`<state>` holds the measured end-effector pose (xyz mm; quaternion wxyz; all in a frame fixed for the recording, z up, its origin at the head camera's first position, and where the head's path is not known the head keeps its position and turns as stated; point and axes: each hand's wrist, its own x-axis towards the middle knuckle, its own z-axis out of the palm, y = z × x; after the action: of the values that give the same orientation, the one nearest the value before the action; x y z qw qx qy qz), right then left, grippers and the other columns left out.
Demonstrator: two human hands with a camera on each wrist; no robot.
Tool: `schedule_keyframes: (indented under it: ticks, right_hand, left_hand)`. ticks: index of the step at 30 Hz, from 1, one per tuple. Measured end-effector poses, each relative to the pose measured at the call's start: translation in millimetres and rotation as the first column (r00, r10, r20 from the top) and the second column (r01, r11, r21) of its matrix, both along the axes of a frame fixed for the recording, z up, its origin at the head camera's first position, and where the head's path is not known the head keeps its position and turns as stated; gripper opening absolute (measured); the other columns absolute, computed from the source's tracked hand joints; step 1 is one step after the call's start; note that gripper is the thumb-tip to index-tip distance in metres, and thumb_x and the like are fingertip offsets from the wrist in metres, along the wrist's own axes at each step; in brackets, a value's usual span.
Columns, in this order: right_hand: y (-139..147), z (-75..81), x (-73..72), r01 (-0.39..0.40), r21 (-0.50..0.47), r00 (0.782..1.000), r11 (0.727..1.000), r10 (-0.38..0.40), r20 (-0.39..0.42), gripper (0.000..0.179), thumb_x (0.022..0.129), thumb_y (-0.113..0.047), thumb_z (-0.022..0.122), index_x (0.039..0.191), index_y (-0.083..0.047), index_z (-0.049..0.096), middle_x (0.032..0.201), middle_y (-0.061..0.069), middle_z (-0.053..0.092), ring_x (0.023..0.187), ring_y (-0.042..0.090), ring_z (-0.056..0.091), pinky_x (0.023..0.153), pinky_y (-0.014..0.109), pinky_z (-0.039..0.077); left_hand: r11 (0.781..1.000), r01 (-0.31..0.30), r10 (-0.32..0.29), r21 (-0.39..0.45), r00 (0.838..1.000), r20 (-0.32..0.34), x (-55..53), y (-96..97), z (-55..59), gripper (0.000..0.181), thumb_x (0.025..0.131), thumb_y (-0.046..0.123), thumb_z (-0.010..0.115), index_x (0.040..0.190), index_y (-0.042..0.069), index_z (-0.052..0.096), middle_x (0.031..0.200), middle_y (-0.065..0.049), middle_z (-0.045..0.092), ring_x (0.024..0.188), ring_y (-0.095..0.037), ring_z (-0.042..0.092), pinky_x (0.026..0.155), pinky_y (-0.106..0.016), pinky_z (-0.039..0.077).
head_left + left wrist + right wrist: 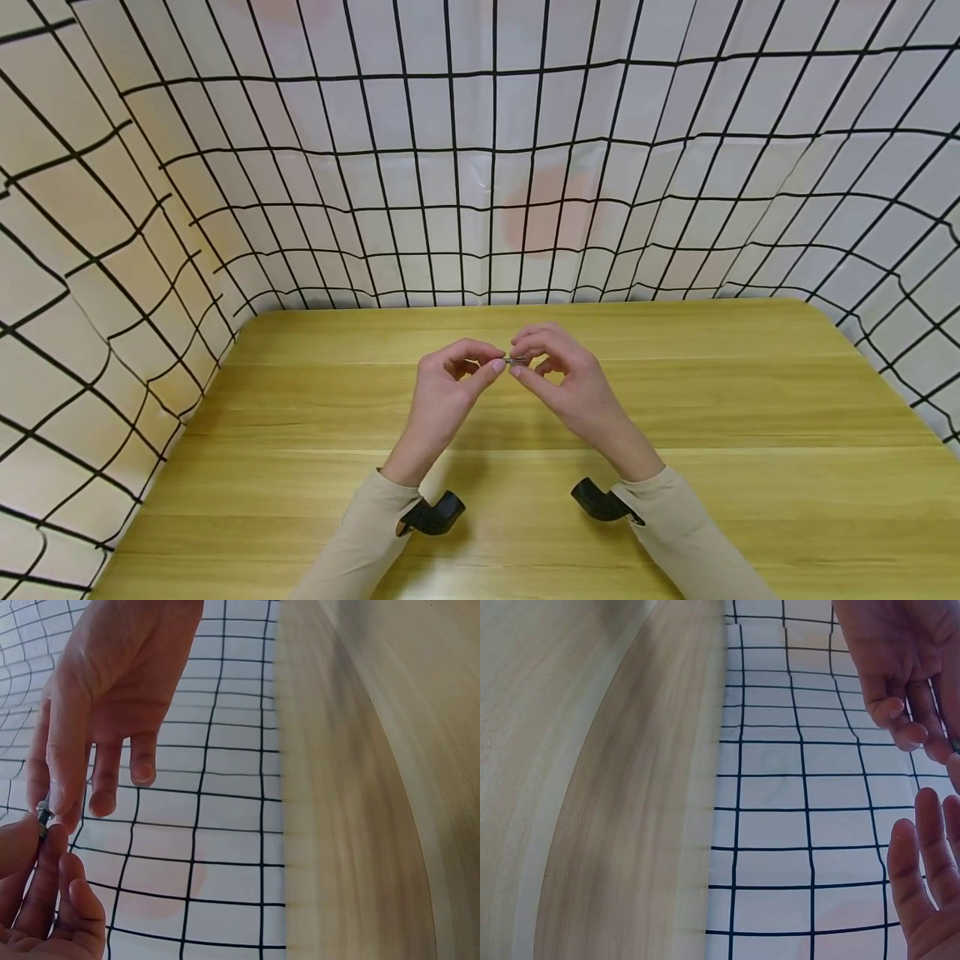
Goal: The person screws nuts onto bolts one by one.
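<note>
A small grey metal bolt (pixel 515 361), slim with a wider nut-like collar, is held above the table in the head view. My left hand (pixel 441 390) pinches one end between thumb and forefinger. From the other side, the thumb and forefinger of my right hand (pixel 572 382) pinch its opposite end. In the left wrist view the bolt (pixel 43 812) shows between both sets of fingertips, its ends covered by them. Only a dark bit of it shows at the right edge of the right wrist view, where the remaining fingers of the right hand (pixel 930 877) are spread.
Below the hands lies a wooden tabletop (pixel 300 433). A white sheet wall with black netting (pixel 480 183) stands along its back and sides. Black wrist mounts (pixel 435 512) stick out inward from both beige sleeves (pixel 360 533), low over the wood.
</note>
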<state>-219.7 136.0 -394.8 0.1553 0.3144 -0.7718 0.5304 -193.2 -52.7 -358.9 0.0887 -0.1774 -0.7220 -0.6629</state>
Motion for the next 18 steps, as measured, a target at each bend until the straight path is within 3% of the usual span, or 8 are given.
schedule_keyframes:
  ticks: [5, 12, 18]
  right_hand:
    - [0, 0.3, 0.1, 0.001, -0.005, 1.000, 1.000, -0.001, 0.006, 0.019, 0.090, -0.004, 0.072, 0.105, -0.015, 0.067, 0.112, -0.002, 0.059, 0.094, 0.016, 0.059, 0.072, 0.032, 0.053]
    - [-1, 1.7, 1.5, 0.014, 0.013, 0.999, 1.000, -0.014, 0.039, 0.017, 0.093, -0.004, 0.068, 0.106, -0.014, 0.068, 0.111, -0.002, 0.060, 0.094, 0.015, 0.058, 0.072, 0.032, 0.052]
    - [-7, 17.2, 12.7, 0.045, 0.033, 0.996, 0.998, -0.047, 0.070, 0.012, 0.094, 0.001, 0.064, 0.103, -0.007, 0.067, 0.108, 0.004, 0.060, 0.091, 0.016, 0.056, 0.070, 0.032, 0.049]
  left_hand:
    - [1.000, 0.000, 0.000, -0.001, 1.000, -0.005, -0.3, -0.4, 0.1, 0.007, 0.090, 0.000, 0.070, 0.094, -0.004, 0.073, 0.090, -0.012, 0.069, 0.082, -0.018, 0.059, 0.074, -0.039, 0.047]
    - [1.000, 0.002, -0.002, -0.010, 1.000, -0.008, -0.3, -0.2, 0.3, 0.007, 0.090, 0.000, 0.070, 0.094, -0.004, 0.073, 0.089, -0.012, 0.069, 0.082, -0.021, 0.058, 0.074, -0.038, 0.046]
    - [1.000, -0.001, 0.000, -0.019, 1.000, -0.013, 1.1, 0.9, 1.1, 0.007, 0.090, 0.000, 0.070, 0.094, -0.004, 0.073, 0.088, -0.013, 0.068, 0.082, -0.022, 0.057, 0.074, -0.040, 0.045]
